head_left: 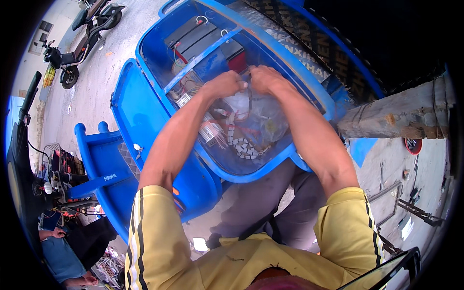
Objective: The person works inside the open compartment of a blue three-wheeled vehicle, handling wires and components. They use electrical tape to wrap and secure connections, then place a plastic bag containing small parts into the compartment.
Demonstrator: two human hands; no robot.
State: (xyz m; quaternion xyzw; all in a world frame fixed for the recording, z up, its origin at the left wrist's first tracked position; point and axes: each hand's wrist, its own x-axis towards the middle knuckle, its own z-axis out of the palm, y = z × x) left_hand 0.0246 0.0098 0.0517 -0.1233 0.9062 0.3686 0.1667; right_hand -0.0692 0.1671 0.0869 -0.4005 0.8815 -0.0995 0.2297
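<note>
My left hand [227,84] and my right hand [266,79] are close together over an open blue compartment [241,178]. Both have their fingers closed, pinching the upper part of a clear plastic bag [268,116] that hangs below them. Something whitish shows under my left hand; its kind is unclear. Beneath lie white wire connectors [245,149] in a bunch. Silver finned metal boxes [210,130] with wires rest along the compartment's left wall. At the far end sit dark batteries [198,38] behind a blue crossbar [203,59].
The blue lid [140,104] hangs open on the left, near a blue seat frame [99,150]. A rusty post [396,113] stands at right; tools and a red bowl [413,146] lie on the ground. A scooter [79,48] is parked far left. Another person's hand [59,233] shows lower left.
</note>
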